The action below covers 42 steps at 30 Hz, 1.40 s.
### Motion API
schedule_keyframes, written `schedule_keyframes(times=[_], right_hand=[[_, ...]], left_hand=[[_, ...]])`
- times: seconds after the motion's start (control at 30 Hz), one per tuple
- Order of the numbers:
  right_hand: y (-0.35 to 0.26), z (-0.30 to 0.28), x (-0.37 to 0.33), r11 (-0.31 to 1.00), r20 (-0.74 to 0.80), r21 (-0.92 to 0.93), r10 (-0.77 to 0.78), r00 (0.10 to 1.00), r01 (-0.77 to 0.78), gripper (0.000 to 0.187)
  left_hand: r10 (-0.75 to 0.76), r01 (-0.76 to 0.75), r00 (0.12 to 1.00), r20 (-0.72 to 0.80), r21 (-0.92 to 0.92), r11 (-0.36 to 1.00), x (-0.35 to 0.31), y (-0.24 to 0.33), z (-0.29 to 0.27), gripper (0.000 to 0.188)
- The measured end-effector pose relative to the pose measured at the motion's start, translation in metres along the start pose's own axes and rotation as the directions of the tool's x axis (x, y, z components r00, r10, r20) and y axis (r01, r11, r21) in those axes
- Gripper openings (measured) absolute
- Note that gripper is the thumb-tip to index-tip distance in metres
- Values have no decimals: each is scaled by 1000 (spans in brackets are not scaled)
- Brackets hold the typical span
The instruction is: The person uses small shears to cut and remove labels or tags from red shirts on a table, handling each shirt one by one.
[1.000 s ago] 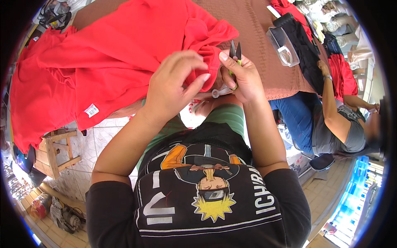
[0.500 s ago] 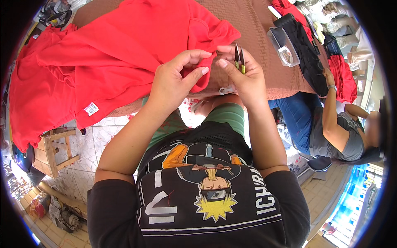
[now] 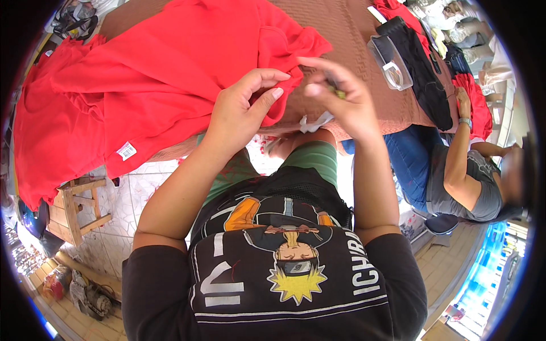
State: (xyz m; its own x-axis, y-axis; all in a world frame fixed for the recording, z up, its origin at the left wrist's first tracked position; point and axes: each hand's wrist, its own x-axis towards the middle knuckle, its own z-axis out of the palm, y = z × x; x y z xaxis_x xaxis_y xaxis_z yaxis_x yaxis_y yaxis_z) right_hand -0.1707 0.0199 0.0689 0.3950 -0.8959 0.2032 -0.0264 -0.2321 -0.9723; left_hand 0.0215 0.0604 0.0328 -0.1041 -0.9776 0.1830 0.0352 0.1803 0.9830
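A red garment (image 3: 153, 79) lies spread over the brown table (image 3: 352, 34) and hangs off its near edge. My left hand (image 3: 242, 111) pinches a fold of the red cloth at that edge, thumb and fingers bent around it. My right hand (image 3: 344, 102) is close beside it on the right, blurred, fingers closed on small thread snips (image 3: 336, 91) of which only a yellow-green bit shows. A white tag (image 3: 315, 122) hangs just under my right hand. Another white label (image 3: 126, 150) sits on the garment's hanging hem.
A clear plastic box (image 3: 389, 62) and a black garment (image 3: 424, 74) lie on the table's right part. A seated person in a grey top and blue jeans (image 3: 449, 170) works at the right. A wooden stool (image 3: 74, 199) stands at the lower left.
My right hand has tipped down and forward over the cloth, so the snips' tips no longer stick up. My left hand's fingers have reached further toward it along the fold.
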Motion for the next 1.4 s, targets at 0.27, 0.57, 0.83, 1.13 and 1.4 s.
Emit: schedule_keyframes(times=[0.27,0.57,0.83,1.13,1.4], right_hand=[[23,-5,9,939,16,-324,-114,993,113,13],[7,-5,2,979,16,-203,-26,1000,29,17],[6,-1,3,921,25,-346,-180,983,177,17],[22,-28,-9,852,-31,-523,-37,999,16,17],[60,-57,26,865,-386,-69,437,812,-498,22]], left_hand=[[402,-310,916,7,649,695,-3,11,8,31],[-251,251,967,38,-287,924,5,24,-18,21],[-222,222,975,17,-136,965,4,24,-13,21],[-132,14,923,361,312,950,-6,18,-14,21],[253,-382,924,285,683,623,74,20,-4,32]])
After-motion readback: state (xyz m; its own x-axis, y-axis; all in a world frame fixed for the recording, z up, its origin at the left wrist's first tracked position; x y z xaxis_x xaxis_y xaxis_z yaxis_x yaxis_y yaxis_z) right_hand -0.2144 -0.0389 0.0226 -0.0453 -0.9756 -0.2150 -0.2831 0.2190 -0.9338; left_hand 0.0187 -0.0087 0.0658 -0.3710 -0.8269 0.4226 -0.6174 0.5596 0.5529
